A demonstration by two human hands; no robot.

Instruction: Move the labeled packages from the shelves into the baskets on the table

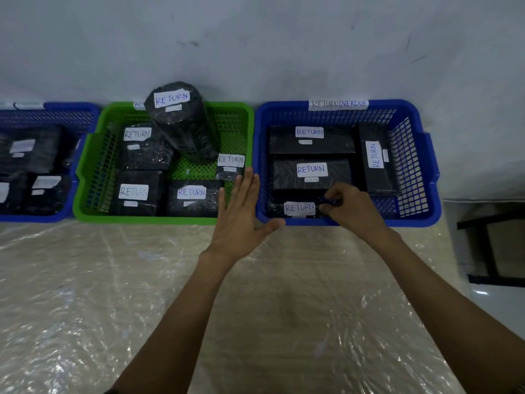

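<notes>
Clear plastic-sheeted table [85,294] lay nearest; at 1 o'clock right hand [352,209] pinched small black film-wrapped RETURN package [298,208] against front wall of blue plastic lattice basket [412,222], left hand [241,217] flat, empty at 12; best seated label-up before release.

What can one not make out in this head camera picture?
Head view only:
- Left blue basket: cut off by the left edge; its labels blurred.
- Green basket's own tag: mostly hidden behind the tall round package.
- Small slips under the RETURN labels: too small to read.
- Front package's right end: covered by the right hand.
- Shelves: out of frame.
</notes>
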